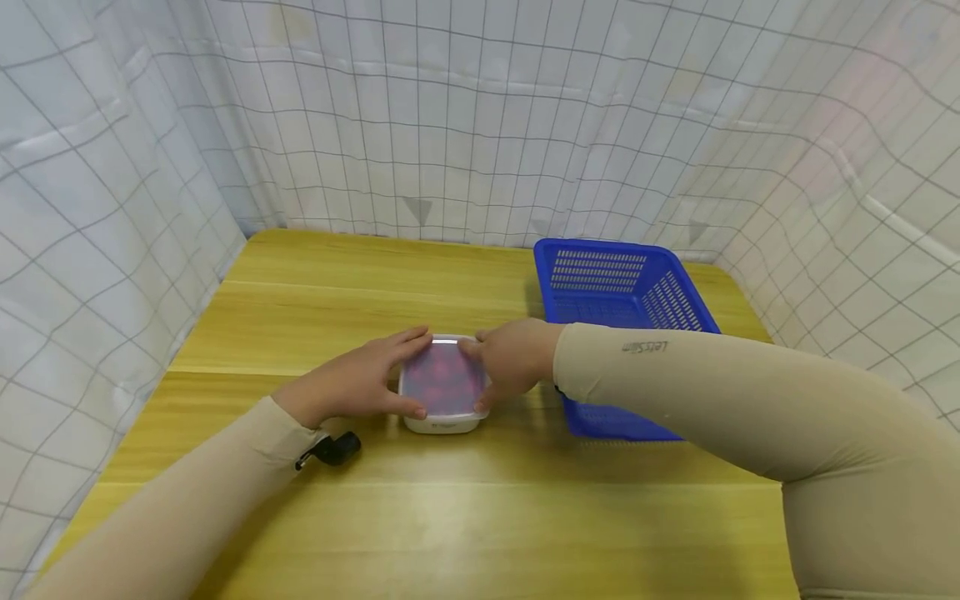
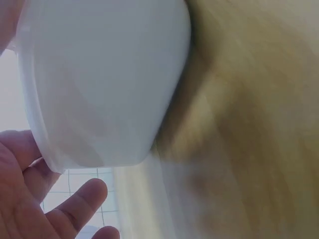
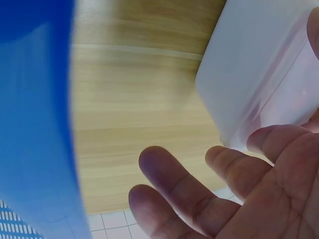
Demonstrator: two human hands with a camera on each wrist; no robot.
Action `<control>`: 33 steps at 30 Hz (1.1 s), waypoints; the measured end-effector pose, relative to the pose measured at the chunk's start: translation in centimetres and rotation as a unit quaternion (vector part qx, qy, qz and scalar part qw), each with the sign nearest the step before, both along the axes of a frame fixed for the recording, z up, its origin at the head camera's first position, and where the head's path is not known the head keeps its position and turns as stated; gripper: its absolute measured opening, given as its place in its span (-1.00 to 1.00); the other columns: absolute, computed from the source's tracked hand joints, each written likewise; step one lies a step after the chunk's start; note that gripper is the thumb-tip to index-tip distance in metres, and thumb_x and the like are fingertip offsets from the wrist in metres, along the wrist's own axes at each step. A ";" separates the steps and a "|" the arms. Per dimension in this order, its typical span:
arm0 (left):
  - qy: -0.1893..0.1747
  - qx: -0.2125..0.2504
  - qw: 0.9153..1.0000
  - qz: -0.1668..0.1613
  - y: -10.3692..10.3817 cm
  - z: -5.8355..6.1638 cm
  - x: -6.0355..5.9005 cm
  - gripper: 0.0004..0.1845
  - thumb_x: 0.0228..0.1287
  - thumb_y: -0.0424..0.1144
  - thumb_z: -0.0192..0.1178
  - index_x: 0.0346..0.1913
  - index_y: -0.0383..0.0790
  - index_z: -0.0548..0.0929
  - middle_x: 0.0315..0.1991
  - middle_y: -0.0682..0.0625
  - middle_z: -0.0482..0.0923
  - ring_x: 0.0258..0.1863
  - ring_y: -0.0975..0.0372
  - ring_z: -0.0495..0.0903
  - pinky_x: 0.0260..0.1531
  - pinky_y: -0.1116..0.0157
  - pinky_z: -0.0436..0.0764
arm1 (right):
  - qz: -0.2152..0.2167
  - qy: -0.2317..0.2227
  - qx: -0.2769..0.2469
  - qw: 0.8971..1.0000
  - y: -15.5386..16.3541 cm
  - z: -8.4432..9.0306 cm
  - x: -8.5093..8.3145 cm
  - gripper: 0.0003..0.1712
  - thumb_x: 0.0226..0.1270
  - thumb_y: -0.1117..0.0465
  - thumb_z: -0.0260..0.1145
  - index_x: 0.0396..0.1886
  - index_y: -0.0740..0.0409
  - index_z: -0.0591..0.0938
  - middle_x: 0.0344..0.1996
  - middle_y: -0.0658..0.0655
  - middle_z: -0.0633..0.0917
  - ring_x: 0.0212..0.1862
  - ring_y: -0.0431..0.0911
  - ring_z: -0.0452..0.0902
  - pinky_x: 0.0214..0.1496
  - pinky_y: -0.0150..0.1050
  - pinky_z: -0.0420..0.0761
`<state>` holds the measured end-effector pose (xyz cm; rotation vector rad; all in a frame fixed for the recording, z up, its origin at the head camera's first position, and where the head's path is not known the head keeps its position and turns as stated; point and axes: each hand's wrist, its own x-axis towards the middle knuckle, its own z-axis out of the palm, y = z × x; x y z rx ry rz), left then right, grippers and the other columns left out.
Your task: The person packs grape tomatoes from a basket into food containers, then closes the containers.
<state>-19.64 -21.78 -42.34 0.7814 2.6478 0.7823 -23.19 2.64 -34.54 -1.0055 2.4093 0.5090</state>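
A small white food container (image 1: 442, 426) with a translucent lid (image 1: 446, 379) sits on the table, and red contents show through. My left hand (image 1: 363, 382) grips its left side, thumb at the near edge and fingers at the far corner. On the opposite side, my right hand (image 1: 516, 358) holds the lid's edge between thumb and fingers. The left wrist view shows the container's smooth side (image 2: 109, 79), with some fingertips at the rim and others stretched away below. In the right wrist view, two fingers extend free of the lid.
A blue plastic basket (image 1: 617, 423) with slotted walls stands close on the right, partly hidden under my right forearm. The wooden table (image 1: 420, 533) ends at white grid-patterned curtains (image 1: 480, 125) behind and on both sides. A black strap piece (image 1: 337, 448) hangs at my left wrist.
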 end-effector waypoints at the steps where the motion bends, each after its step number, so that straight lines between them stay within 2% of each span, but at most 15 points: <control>1: -0.002 -0.002 1.000 0.005 -0.1 0.0 0.1 0.21 0.17 0.27 0.50 0.71 -0.14 0.08 0.73 -0.13 -0.07 0.66 -0.18 0.07 0.51 -0.21 0.31 | 0.000 0.001 0.001 1.000 -0.1 -0.1 0.0 0.22 0.33 -0.51 0.30 0.74 -0.01 0.08 0.63 0.19 0.32 0.46 0.10 0.51 0.40 0.09 0.58; 7: -0.005 -0.004 1.000 0.012 -0.1 0.1 0.4 0.27 0.12 0.33 0.50 0.71 -0.14 0.05 0.74 -0.09 -0.09 0.66 -0.14 0.10 0.53 -0.18 0.31 | -0.007 0.007 0.009 1.000 -0.5 0.0 0.2 0.22 0.31 -0.49 0.33 0.74 -0.01 0.09 0.62 0.19 0.33 0.46 0.09 0.50 0.37 0.07 0.61; 12: -0.001 -0.014 1.000 0.011 -0.2 0.1 0.4 0.30 0.09 0.39 0.48 0.71 -0.14 0.04 0.74 -0.09 -0.08 0.64 -0.15 0.15 0.51 -0.17 0.34 | -0.006 0.031 0.022 0.999 -0.7 0.0 0.6 0.23 0.28 -0.53 0.32 0.74 -0.03 0.11 0.61 0.17 0.36 0.42 0.10 0.55 0.22 0.11 0.70; 16: -0.001 -0.022 1.000 0.000 -0.2 0.2 0.3 0.27 0.14 0.35 0.47 0.72 -0.15 0.02 0.74 -0.12 -0.10 0.62 -0.15 0.19 0.50 -0.17 0.35 | -0.004 0.043 0.028 0.999 -0.7 -0.1 0.8 0.23 0.28 -0.55 0.31 0.73 -0.03 0.12 0.60 0.16 0.37 0.39 0.10 0.59 0.15 0.12 0.73; 19: -0.013 -0.025 1.000 -0.004 -0.4 0.4 0.2 0.25 0.18 0.30 0.47 0.72 -0.14 -0.01 0.75 -0.11 -0.13 0.63 -0.15 0.18 0.51 -0.18 0.33 | -0.002 0.041 0.026 0.999 -0.8 -0.1 0.9 0.22 0.28 -0.54 0.31 0.72 -0.01 0.15 0.59 0.16 0.39 0.38 0.09 0.59 0.17 0.10 0.72; 23: -0.021 -0.036 0.999 0.005 -0.5 0.6 0.3 0.29 0.14 0.37 0.45 0.73 -0.12 -0.02 0.74 -0.10 -0.11 0.63 -0.14 0.18 0.52 -0.19 0.31 | -0.003 0.037 0.028 0.999 -0.9 0.1 1.0 0.23 0.28 -0.52 0.32 0.72 0.05 0.15 0.59 0.15 0.39 0.44 0.07 0.54 0.24 0.09 0.69; 29: 0.007 -0.073 0.997 0.021 -0.1 1.4 0.9 0.31 0.11 0.44 0.42 0.70 -0.23 0.04 0.70 -0.18 0.04 0.58 -0.14 0.29 0.48 -0.15 0.39 | -0.007 0.029 0.036 0.999 -0.7 0.3 1.1 0.26 0.31 -0.52 0.31 0.73 0.09 0.09 0.62 0.14 0.34 0.49 0.05 0.49 0.32 0.07 0.65; 33: 0.007 -0.077 0.997 0.014 -0.1 1.6 1.1 0.28 0.17 0.43 0.38 0.70 -0.25 0.02 0.70 -0.22 0.00 0.60 -0.14 0.26 0.49 -0.15 0.37 | -0.013 0.022 0.042 0.999 -0.7 0.3 1.0 0.28 0.33 -0.52 0.28 0.74 0.09 0.02 0.65 0.14 0.27 0.51 0.06 0.45 0.36 0.07 0.62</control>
